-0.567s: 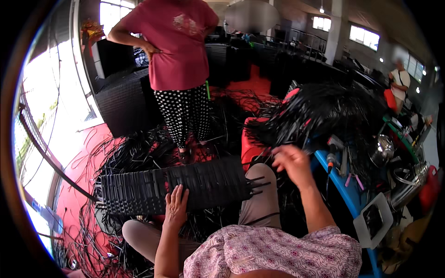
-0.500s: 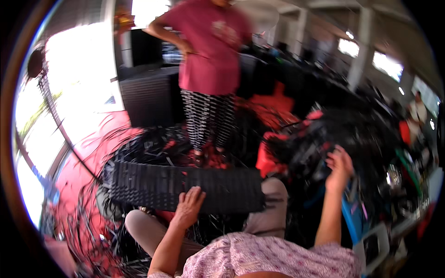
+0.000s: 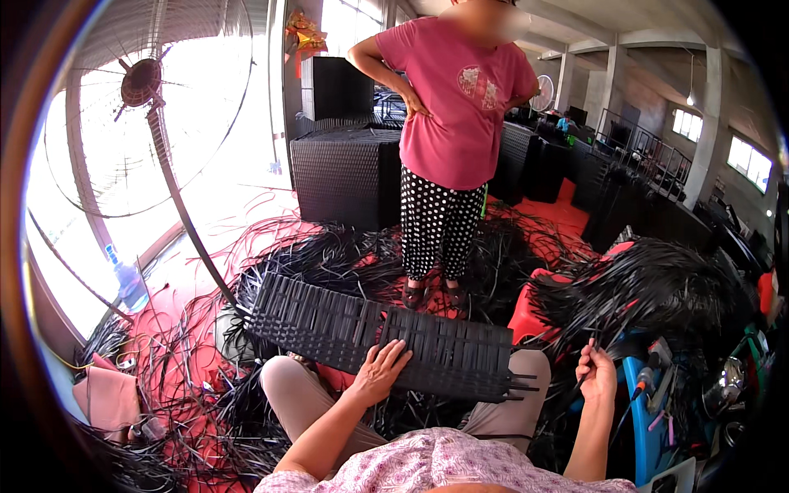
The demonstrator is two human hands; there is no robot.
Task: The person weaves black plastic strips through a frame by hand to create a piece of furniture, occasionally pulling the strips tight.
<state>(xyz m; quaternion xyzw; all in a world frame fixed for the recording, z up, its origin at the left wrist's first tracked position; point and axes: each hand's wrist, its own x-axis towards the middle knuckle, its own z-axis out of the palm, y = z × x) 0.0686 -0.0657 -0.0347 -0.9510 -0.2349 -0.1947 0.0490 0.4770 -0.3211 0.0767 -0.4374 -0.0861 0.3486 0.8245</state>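
Note:
A long woven black panel lies slantwise across my knees, made of flat plastic strips, with a few dark rods sticking out of its right end. My left hand rests on the panel's near edge, fingers stretched out over the weave. To the right of my knee, my right hand is raised with its fingers curled and pinched around what looks like a thin black strip. Just beyond it spreads a big heap of loose black strips.
A person in a pink shirt stands facing me, hands on hips. Woven black boxes stand behind. At left are a large fan and a water bottle. Right of me, a blue stool holds tools; strips litter the red floor.
My right hand has gone from spread fingers to a pinch and sits lower. The view has swung left. My left hand stays on the panel.

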